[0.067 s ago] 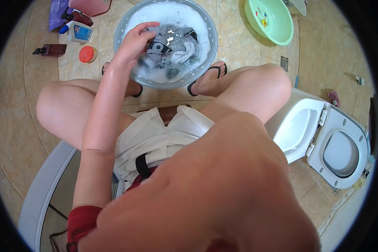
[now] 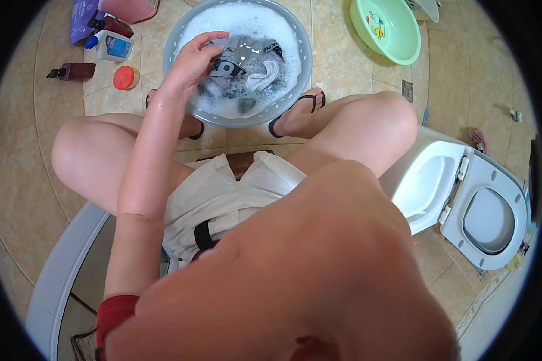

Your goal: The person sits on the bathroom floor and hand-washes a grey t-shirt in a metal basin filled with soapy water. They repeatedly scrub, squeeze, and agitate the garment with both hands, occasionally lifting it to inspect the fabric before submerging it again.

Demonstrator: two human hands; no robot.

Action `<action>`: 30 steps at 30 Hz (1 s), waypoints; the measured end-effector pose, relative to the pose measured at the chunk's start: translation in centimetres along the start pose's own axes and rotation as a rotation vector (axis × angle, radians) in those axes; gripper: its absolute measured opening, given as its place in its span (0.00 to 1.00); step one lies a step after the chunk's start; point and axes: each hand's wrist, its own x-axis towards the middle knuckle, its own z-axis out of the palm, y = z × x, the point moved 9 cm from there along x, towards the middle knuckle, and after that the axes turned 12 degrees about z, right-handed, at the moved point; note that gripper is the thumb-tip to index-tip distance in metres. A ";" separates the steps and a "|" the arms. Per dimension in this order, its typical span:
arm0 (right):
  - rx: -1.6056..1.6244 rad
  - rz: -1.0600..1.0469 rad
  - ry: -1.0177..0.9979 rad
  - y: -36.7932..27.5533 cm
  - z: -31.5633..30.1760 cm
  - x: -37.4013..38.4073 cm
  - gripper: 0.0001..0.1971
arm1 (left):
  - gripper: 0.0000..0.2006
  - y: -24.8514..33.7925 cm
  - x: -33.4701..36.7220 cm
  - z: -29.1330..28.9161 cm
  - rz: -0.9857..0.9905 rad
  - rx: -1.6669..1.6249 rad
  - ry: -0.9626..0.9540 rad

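The left hand (image 2: 193, 60) grips a wet grey garment (image 2: 247, 63) lying in a grey basin (image 2: 295, 90) of soapy water on the tiled floor (image 2: 18, 180). The right hand is out of sight.

Red sleeve (image 2: 115, 313), white shorts (image 2: 223, 192) (black strap), black sandals (image 2: 295, 111)

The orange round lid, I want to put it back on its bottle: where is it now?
In the head view the orange round lid lies on the floor tiles at upper left, just left of the grey wash basin, below the white bottle.
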 end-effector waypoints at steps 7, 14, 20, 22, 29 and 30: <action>0.004 -0.001 0.018 0.5 -0.1 -0.5 0.21 | 0.15 0.3 -0.5 0.3 0.007 0.001 -0.011; -0.016 0.022 0.002 0.7 0.5 -0.3 0.18 | 0.15 0.0 -0.2 0.0 0.008 -0.015 -0.007; -0.039 0.041 -0.012 0.7 0.5 0.2 0.15 | 0.14 -0.1 -0.3 0.1 0.011 -0.009 -0.012; -0.049 0.051 -0.001 0.5 0.1 0.7 0.14 | 0.14 0.0 -0.3 -0.1 0.013 -0.023 -0.011; -0.100 0.081 0.013 0.5 -0.4 1.0 0.11 | 0.15 0.7 -0.4 0.5 0.015 -0.011 -0.024; -0.122 0.087 0.039 0.7 -1.1 0.8 0.10 | 0.15 0.7 -0.3 0.7 0.015 -0.016 -0.035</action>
